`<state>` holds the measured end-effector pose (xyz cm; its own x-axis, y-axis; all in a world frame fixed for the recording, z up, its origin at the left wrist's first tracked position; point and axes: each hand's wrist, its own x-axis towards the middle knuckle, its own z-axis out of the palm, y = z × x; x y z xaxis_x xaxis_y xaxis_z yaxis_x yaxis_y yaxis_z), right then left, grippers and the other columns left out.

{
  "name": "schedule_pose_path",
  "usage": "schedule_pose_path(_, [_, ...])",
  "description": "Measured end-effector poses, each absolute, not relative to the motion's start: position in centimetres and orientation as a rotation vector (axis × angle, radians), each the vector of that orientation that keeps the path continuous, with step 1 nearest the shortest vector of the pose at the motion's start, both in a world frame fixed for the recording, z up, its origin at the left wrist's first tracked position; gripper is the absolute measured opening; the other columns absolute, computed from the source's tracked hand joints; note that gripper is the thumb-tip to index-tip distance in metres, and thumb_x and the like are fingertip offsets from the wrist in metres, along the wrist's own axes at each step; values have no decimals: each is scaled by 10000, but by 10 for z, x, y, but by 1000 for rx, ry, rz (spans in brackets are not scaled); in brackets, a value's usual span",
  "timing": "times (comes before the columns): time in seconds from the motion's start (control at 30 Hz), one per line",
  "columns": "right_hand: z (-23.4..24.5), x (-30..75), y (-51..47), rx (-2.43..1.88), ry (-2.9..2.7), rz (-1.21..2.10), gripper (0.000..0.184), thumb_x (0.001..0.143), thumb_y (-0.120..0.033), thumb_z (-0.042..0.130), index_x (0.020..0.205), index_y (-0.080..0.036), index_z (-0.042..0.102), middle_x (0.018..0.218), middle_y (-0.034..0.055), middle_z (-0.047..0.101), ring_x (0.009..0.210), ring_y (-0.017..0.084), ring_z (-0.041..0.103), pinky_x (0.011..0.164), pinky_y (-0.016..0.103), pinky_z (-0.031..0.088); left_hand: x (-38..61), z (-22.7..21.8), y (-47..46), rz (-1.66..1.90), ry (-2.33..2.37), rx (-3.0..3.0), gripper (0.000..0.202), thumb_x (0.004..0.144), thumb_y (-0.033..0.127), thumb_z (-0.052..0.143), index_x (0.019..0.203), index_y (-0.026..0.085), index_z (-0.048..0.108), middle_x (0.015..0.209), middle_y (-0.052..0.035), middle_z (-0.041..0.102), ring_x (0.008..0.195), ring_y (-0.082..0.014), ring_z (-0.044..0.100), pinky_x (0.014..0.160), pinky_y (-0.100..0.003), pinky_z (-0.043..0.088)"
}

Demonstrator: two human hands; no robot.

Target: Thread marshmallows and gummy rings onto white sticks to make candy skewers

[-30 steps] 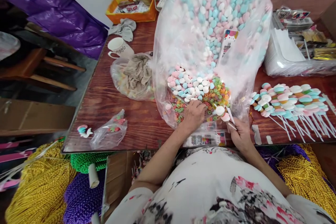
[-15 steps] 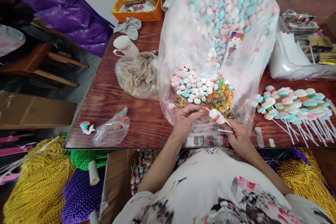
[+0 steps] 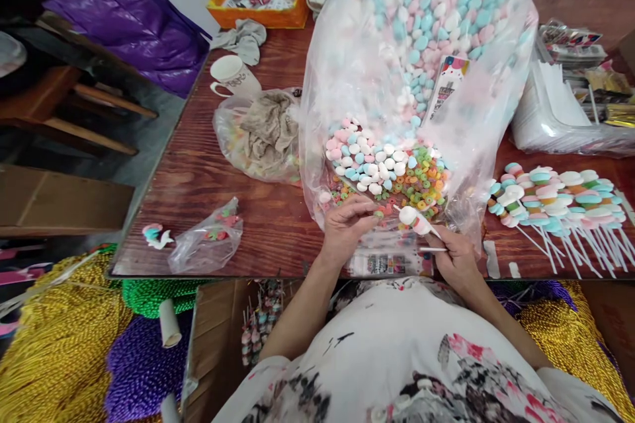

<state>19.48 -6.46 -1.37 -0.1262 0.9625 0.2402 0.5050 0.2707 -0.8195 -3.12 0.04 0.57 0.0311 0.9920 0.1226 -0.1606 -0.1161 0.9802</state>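
Note:
A big clear plastic bag [image 3: 347,66] lies open toward me on the wooden table [image 3: 198,178], full of pink, blue and white candies, with small coloured ring candies [image 3: 421,182] at its mouth. My right hand [image 3: 456,258] grips a white stick [image 3: 429,230] that carries a white and a pink candy near its tip. My left hand [image 3: 344,225] is pinched on a small ring candy just left of the stick's tip, at the bag's mouth.
Finished candy sticks [image 3: 555,201] lie fanned at the right. A smaller bag with a brown cloth [image 3: 262,135], a white mug [image 3: 231,76] and an orange tray [image 3: 260,3] sit to the left and back. Clear packets [image 3: 550,112] are stacked at the far right.
My left hand came out of the ring candies with a small piece and moved to the stick's tip. My right hand tilted the stick toward it.

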Motion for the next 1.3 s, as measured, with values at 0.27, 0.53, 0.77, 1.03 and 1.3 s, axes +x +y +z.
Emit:
schedule_pose_path(0.27, [-19,191,-64,-1225,-1810,727,330,909,-115,482,1161,-214,671,947,48,764,794,194,728,716,314,584,-31,3,0,1248,865,833,208,649,211,850,848,220,793,899,-24,673,717,-134,692,643,-274,629])
schedule_pose_path(0.53, [-21,193,-68,-1257,-1964,528,383,840,-91,468,1159,-213,642,976,72,765,853,223,737,733,341,593,-28,0,-1,1281,934,855,319,615,268,883,920,247,795,922,-21,647,725,-120,645,603,-266,619])
schedule_pose_path(0.77, [-11,191,-69,-1261,-2022,467,412,818,-61,447,1160,-215,617,998,78,757,865,227,727,747,352,588,-33,-5,0,1338,987,1019,238,603,210,895,816,250,797,863,-22,643,841,-131,632,725,-251,562])
schedule_pose_path(1.03, [-13,189,-68,-1444,-2093,486,421,757,-37,445,1109,-168,635,948,101,745,817,247,707,694,339,556,-31,4,-3,1422,1028,1566,204,735,144,807,897,265,783,946,-39,734,885,-158,682,810,-321,568])
schedule_pose_path(1.3, [-14,188,-60,-1293,-1819,866,278,925,-125,462,1047,-204,699,812,12,723,687,163,673,659,260,523,-36,0,-8,1190,955,1161,189,776,229,772,965,232,783,1029,-62,735,923,-205,716,786,-353,635])
